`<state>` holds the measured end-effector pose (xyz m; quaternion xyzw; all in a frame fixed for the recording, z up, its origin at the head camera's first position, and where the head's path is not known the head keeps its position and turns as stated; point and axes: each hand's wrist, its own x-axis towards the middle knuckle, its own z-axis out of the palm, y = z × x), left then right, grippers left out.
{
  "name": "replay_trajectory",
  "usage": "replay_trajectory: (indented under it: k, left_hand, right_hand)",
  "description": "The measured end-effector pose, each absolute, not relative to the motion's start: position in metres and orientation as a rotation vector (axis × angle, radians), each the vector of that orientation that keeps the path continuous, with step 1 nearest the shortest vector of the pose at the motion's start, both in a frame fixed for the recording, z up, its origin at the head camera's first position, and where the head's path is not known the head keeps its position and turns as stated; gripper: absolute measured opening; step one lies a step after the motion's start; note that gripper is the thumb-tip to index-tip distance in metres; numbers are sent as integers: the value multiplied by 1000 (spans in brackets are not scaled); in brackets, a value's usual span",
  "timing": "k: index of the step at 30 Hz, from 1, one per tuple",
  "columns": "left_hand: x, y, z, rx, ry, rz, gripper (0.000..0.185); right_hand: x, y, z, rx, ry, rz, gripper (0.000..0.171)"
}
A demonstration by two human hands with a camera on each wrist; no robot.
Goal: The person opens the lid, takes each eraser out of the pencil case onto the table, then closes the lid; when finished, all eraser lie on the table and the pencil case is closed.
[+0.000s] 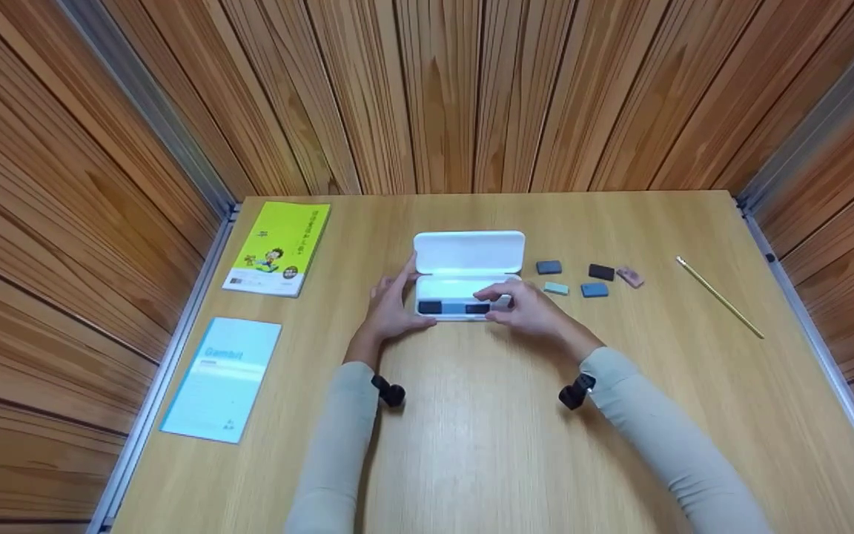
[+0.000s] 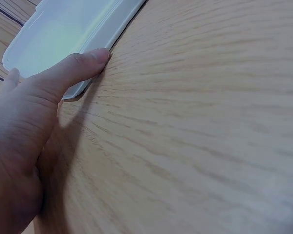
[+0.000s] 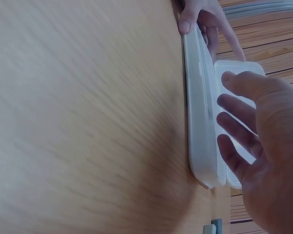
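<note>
An open white case [image 1: 469,256] lies mid-table, its lid tipped back. Its tray holds two dark erasers [image 1: 430,306] [image 1: 477,308]. My left hand [image 1: 396,298] braces the case's left end; in the left wrist view its straight thumb [image 2: 83,66] presses the case's [image 2: 53,29] front edge. My right hand [image 1: 520,305] hovers over the tray's right part. In the right wrist view its fingers [image 3: 237,129] are spread and relaxed above the case [image 3: 202,122], holding nothing. The left hand [image 3: 205,19] shows at the far end there.
Several small erasers lie right of the case: dark blue [image 1: 548,267], black [image 1: 601,271], pink [image 1: 630,277], teal [image 1: 556,288], blue [image 1: 594,290]. A yellow pencil [image 1: 720,297] lies far right. A yellow-green book [image 1: 279,247] and pale blue booklet [image 1: 223,378] lie left. Wooden walls enclose the table [image 1: 486,445].
</note>
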<state>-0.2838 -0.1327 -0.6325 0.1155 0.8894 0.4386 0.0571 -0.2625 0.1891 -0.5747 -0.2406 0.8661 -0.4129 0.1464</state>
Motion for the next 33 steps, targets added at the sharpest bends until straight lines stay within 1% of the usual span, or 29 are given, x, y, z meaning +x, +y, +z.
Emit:
replay_trajectory:
  k: [10, 25, 33]
  left_hand:
    - [-283, -132, -632, 345, 2698, 1321, 135]
    - [-282, -133, -630, 326, 2671, 1350, 135]
    - [-285, -133, -633, 342, 2686, 1342, 136]
  right_hand:
    - [-265, 184, -590, -671, 2507, -1242, 38]
    - [-260, 178, -591, -590, 2504, -1277, 37]
    - [-263, 177, -592, -693, 2532, -1324, 34]
